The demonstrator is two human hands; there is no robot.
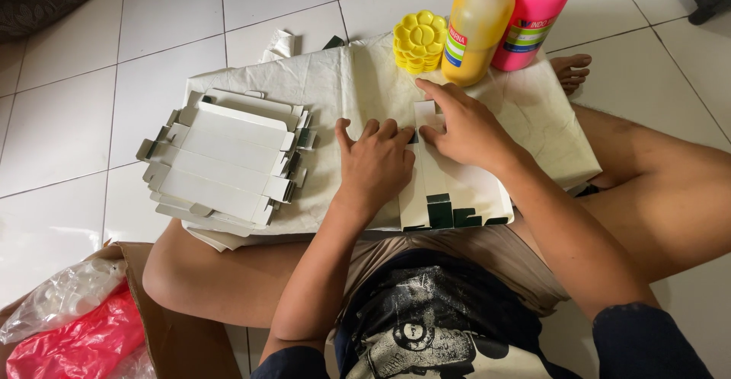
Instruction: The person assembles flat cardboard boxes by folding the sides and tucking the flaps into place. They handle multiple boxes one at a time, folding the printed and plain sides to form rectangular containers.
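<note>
Floor of pale square tiles [68, 113] underneath everything. Cream paper-covered board [350, 82] resting across bare crossed legs, wide side to side. Brown cardboard box [175, 326] with red and clear plastic bags at lower left, off the board. Stack of flat white unfolded carton blanks [225, 162] on board's left half, long axes running left to right, slightly tilted. Flat white carton blank with dark green printed end [449, 189] at board's near edge, right of centre, long axis running from near edge toward far edge, green end nearest the body. Pink paint bottle [533, 14] and yellow paint bottle [476, 25] upright at far edge, touching. Left hand [377, 166] flat on blank's left side, fingers together, pressing. Right hand [464, 128] on blank's far end, fingers extended, pinning a small flap. Yellow flower-shaped palettes [419, 40] stacked just left of yellow bottle.
</note>
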